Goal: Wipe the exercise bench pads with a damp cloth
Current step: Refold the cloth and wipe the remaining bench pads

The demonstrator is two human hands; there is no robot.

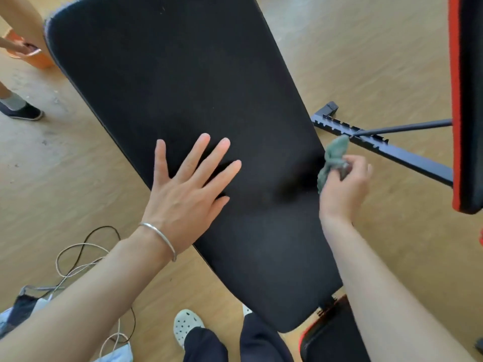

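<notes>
Far L, another person's shoe point(23, 111) and an orange bucket point(39, 61) sit on the wood floor point(339, 61), w/ a hand at the bucket's rim. Lower L, cables point(78, 257) loop on the floor.

Your L hand point(188, 194) lies palm down on the pad point(183, 87). Fingers are straight and spread wide, thumb out toward the pad's L edge; it holds nothing. There's a thin silver bangle point(159, 236) on that wrist. Below, your white clog point(187, 325) shows by the pad's near end.

The pad is long, matte black, and runs diagonally from top L to bottom centre, narrowing toward you. The surface looks even. A darker patch sits btw your hands near the R edge; can't tell if it's damp or shadow.

The cloth point(333, 158) is grey-green and crumpled, right at the pad's R edge, about level w/ your L fingers. Your R hand point(345, 186) grips it, fingers curled round the lower part of the bunch while the top end sticks up free. It's blurred, so can't tell if the cloth touches the pad.

The seat point(332, 335), black w/ red trim, is just beside the pad's near end. Further R, a black notched rail point(392, 150) lies on the floor. A thin strut runs from it to a red-edged pad point(467, 100) at far R.
</notes>
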